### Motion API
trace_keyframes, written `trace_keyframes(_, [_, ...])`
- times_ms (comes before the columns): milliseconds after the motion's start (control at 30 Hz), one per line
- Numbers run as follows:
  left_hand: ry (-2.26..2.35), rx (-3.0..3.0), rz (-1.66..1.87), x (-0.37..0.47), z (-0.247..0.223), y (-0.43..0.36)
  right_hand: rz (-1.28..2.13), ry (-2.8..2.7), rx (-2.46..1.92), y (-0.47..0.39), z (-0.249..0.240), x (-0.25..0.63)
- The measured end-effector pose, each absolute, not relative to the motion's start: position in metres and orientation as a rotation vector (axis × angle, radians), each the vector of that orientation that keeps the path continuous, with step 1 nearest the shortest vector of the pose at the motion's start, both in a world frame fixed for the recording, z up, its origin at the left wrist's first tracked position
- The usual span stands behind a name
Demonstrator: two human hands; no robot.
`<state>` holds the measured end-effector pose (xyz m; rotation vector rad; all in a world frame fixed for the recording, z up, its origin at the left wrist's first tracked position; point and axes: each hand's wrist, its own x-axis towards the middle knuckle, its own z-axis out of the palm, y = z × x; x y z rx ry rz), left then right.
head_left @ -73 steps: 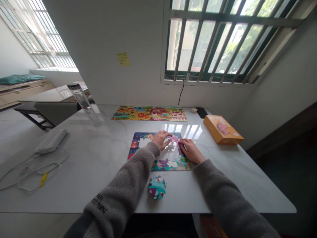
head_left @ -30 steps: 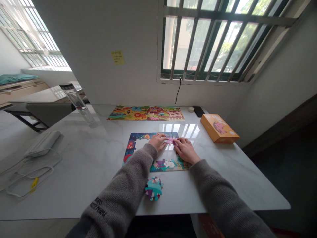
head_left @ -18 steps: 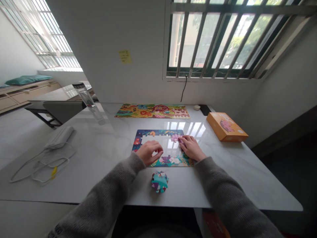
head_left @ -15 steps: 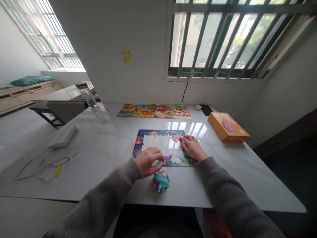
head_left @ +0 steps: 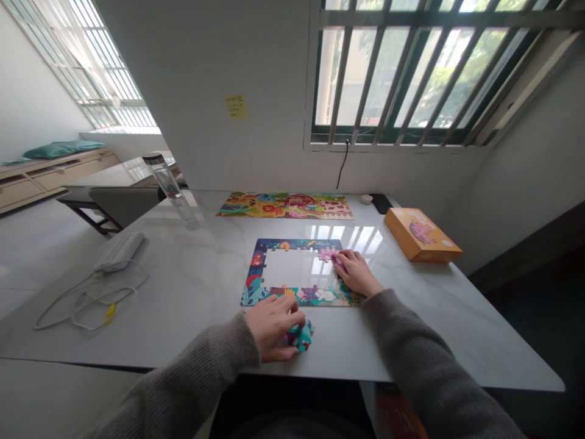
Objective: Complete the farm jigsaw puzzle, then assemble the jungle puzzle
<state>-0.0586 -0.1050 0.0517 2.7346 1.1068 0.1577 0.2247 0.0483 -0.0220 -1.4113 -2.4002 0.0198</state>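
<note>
On the white table lies a rectangular puzzle frame (head_left: pixel 256 259) of joined pieces, its middle bare. Two completed-looking colourful panels (head_left: pixel 287 206) lie behind it. My left hand (head_left: pixel 275 326) is at a small pile of loose puzzle pieces (head_left: pixel 303 335) near the front edge, fingers apart around its left side. My right hand (head_left: pixel 356 271) rests on the frame's right side, fingertips at a pink piece (head_left: pixel 326 254) in the upper right corner of the opening. Whether the right fingers grip a piece is hidden.
An orange box (head_left: pixel 423 235) stands at the right, with a black phone (head_left: pixel 381 203) and small white object (head_left: pixel 366 199) behind. A clear bottle (head_left: pixel 168 182) stands back left. A white device (head_left: pixel 121 250) with a cable (head_left: pixel 77 317) lies at the left.
My left hand has moved down from above the frame's lower edge to the pile of loose pieces, its fingers now around it. My right hand has hardly moved.
</note>
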Motion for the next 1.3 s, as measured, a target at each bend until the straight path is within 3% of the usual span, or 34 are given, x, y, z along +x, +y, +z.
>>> trace_keyframes(200, [1.098, 2.659, 0.278, -0.057, 0.042, -0.105, 0.017, -2.401, -1.392, 0.048, -0.021, 0.225])
trace_keyframes(600, [1.389, 2.760, 1.106, -0.058, 0.032, -0.029, 0.093, -2.268, -1.305, 0.045, -0.012, 0.212])
trace_keyframes(833, [1.302, 2.769, 1.251, -0.050, 0.009, -0.009, 0.884, -1.832, -0.987, 0.020, 0.008, 0.162])
trace_keyframes(1033, [1.113, 2.736, 1.381, -0.053, -0.001, -0.009, 1.046, -1.748, -0.919, 0.012, 0.007, 0.144])
trace_keyframes(1300, [1.350, 2.483, 1.500, -0.062, 0.003, -0.010, 1.404, -1.578, -0.951, 0.004, 0.007, 0.147])
